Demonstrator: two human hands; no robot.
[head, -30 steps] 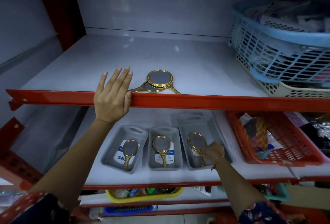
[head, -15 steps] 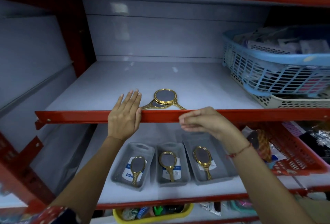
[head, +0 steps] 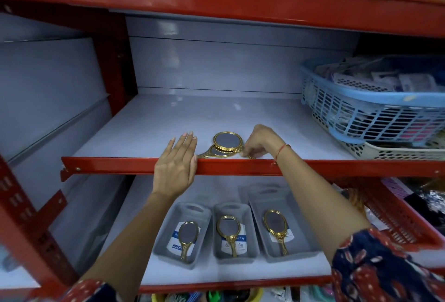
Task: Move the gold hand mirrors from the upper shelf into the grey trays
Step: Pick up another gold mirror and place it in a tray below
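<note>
Two gold hand mirrors lie stacked at the front edge of the upper shelf; the top mirror (head: 227, 142) faces up, and the lower mirror (head: 212, 153) points its handle left. My right hand (head: 258, 141) curls its fingers around the top mirror's handle at the shelf edge. My left hand (head: 177, 165) rests flat and open on the red shelf rail, beside the lower mirror's handle. On the lower shelf stand three grey trays: left tray (head: 168, 234), middle tray (head: 250, 236), right tray (head: 301, 236). Each holds one gold mirror.
A blue basket (head: 361, 111) stacked on a cream basket (head: 397, 151) fills the upper shelf's right side. A red basket (head: 395, 212) sits right of the trays on the lower shelf. The red shelf rail (head: 108, 165) crosses between the shelves.
My right hand rose from the right tray, where it left a mirror, to the upper shelf and closed on the top mirror's handle. The view tilted upward. My left hand stayed on the rail.
</note>
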